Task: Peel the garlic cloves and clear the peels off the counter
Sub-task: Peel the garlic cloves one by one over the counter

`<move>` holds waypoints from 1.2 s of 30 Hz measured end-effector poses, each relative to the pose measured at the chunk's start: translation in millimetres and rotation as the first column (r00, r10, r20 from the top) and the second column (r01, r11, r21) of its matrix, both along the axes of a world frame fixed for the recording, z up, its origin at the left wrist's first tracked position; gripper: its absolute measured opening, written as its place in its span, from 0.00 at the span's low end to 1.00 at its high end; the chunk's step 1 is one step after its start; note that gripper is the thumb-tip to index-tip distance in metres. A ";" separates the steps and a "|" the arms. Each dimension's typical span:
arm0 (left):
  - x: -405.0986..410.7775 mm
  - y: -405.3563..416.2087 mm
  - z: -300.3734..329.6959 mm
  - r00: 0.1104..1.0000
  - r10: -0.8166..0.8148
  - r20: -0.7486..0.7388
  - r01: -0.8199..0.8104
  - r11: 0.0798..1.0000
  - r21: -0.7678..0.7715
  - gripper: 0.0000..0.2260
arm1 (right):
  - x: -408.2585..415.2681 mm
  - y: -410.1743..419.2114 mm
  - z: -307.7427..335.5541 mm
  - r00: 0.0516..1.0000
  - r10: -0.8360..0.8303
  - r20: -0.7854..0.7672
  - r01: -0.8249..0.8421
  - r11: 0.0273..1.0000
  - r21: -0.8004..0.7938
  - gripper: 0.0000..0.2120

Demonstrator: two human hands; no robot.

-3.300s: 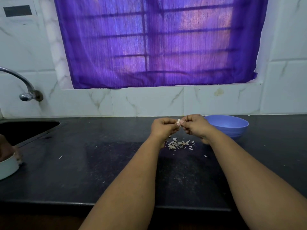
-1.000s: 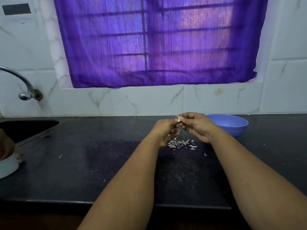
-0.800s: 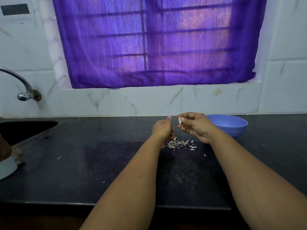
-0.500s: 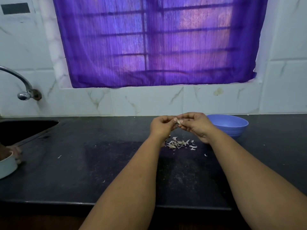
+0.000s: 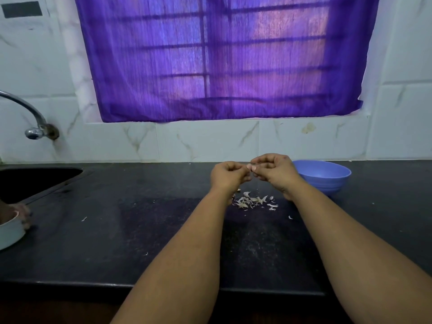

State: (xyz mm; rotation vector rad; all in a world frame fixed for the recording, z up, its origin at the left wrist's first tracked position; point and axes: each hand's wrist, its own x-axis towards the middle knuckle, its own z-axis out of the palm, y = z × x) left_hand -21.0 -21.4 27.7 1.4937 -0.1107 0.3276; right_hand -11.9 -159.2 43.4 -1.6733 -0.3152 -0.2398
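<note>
Papery peels (image 5: pixel 253 202) are lying in a small heap on the black counter (image 5: pixel 117 230), just below the fingers. Both hands, left (image 5: pixel 228 175) and right (image 5: pixel 273 170), are curling fingertips together, pinching a clove (image 5: pixel 249 166) between them. Blue bowl (image 5: pixel 325 175) is sitting just right of the fingers.

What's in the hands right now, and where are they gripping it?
A garlic clove, pinched between the fingertips of the left hand and right hand; which part of it cannot be told.

Black stone counter (image 5: pixel 140 242), speckled and dusty.
Bearing a small heap of pale garlic peels (image 5: pixel 253 201) mid-surface, stray flakes scattered nearby, a blue bowl (image 5: pixel 326 177) near the wall at right, a pale round dish (image 5: pixel 10 232) at far left.
</note>
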 end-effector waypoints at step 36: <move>-2.4 -0.1 -2.7 0.989 -0.118 -0.091 0.117 0.993 -0.022 0.07 | -2.8 -13.5 -1.9 0.980 -0.167 0.105 0.197 0.862 -0.467 0.06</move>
